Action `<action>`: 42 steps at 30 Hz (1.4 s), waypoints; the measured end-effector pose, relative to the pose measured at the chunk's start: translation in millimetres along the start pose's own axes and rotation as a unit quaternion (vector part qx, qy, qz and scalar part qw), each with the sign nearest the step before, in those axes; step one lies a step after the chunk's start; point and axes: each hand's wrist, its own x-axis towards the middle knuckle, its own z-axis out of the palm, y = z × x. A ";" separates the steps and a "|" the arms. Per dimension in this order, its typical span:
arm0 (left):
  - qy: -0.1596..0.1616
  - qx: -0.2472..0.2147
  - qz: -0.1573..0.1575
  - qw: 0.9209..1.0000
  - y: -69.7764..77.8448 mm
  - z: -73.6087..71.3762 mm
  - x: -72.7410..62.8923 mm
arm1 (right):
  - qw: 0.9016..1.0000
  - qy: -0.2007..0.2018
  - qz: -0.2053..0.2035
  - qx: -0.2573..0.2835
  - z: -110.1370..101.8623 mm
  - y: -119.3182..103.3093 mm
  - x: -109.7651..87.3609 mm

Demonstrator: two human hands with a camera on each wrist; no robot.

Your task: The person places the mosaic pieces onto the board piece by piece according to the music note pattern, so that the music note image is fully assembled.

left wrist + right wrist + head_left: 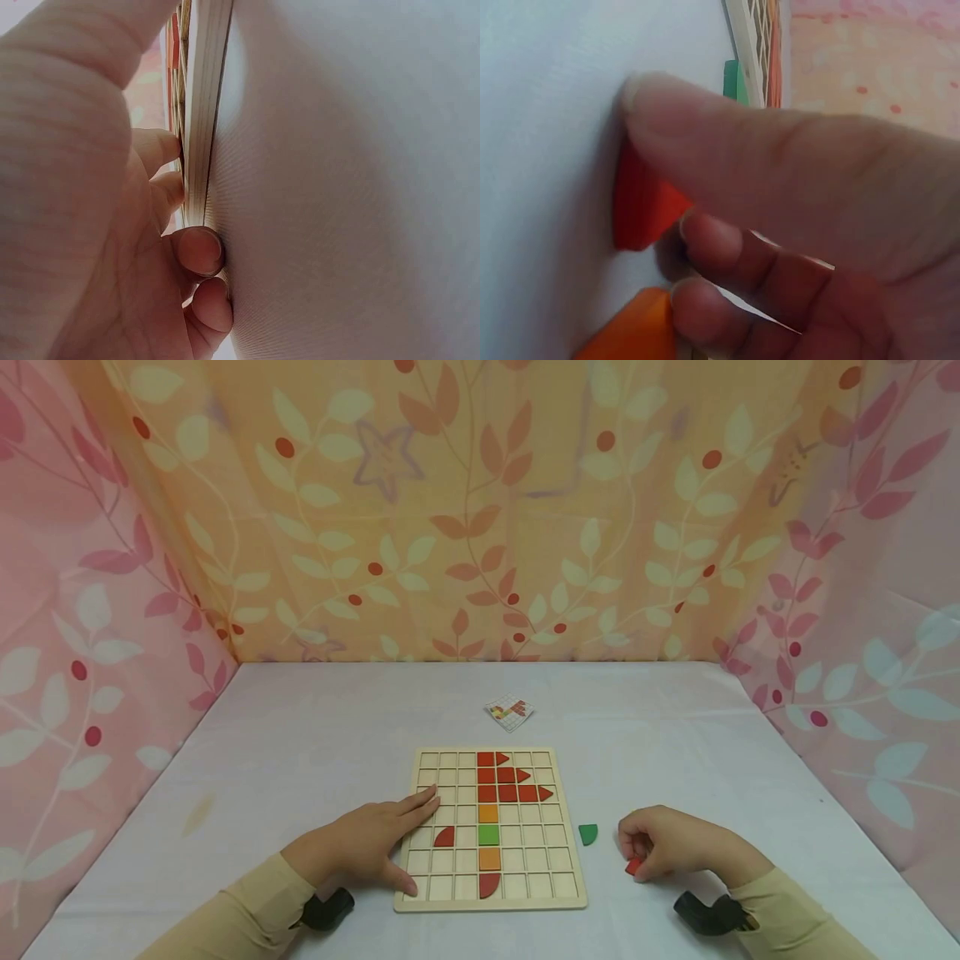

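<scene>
A wooden grid board (570, 906) lies flat on the white cloth. My left hand (363, 839) rests along its left side, thumb and some fingertips on the board; in the left wrist view other fingers sit beside the board's edge (208, 105). To the right of the board, my right hand (678, 843) pinches a small red tile (633, 867) low at the cloth, its fingers curled. The thumb hides part of that red tile (641, 202). An orange piece (634, 330) lies by the curled fingers. Between board and right hand lies a green quarter-round tile (588, 834).
Red square and pointed tiles (507, 775) fill cells in the board's far rows. Below them run an orange tile (488, 813), a green tile (488, 835) and another orange one; red quarter-rounds (446, 837) sit nearby. A pattern card (510, 712) lies behind the board.
</scene>
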 end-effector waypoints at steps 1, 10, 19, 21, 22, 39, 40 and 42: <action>0.000 0.000 0.001 1.000 -0.1 0.1 0.1 | 1.000 0.002 0.000 -0.006 -0.2 -0.1 0.4; 0.002 -0.002 -0.001 1.000 0.5 0.2 -0.7 | 0.998 0.026 0.010 -0.052 -1.7 -1.7 6.2; -0.001 -0.007 0.001 1.000 0.4 -0.2 -1.6 | 0.992 0.075 -0.008 -0.098 -2.7 -5.8 16.1; -0.003 -0.008 0.000 1.000 0.2 0.1 -1.5 | 0.992 0.080 0.002 -0.101 -1.9 -7.0 18.7; -0.003 -0.008 -0.001 1.000 0.2 0.1 -1.5 | 0.991 0.081 0.009 -0.102 -1.4 -7.5 19.9; 0.001 0.000 0.004 1.000 -0.9 1.7 -1.1 | 0.979 0.133 0.136 -0.079 -4.6 -12.6 28.1; 0.002 0.001 0.004 1.000 -1.0 1.7 -1.0 | 0.978 0.132 0.142 -0.072 -5.7 -13.0 28.3; 0.001 0.000 0.004 1.000 -0.9 1.3 -1.0 | 0.979 0.129 0.151 -0.055 -8.1 -14.4 28.7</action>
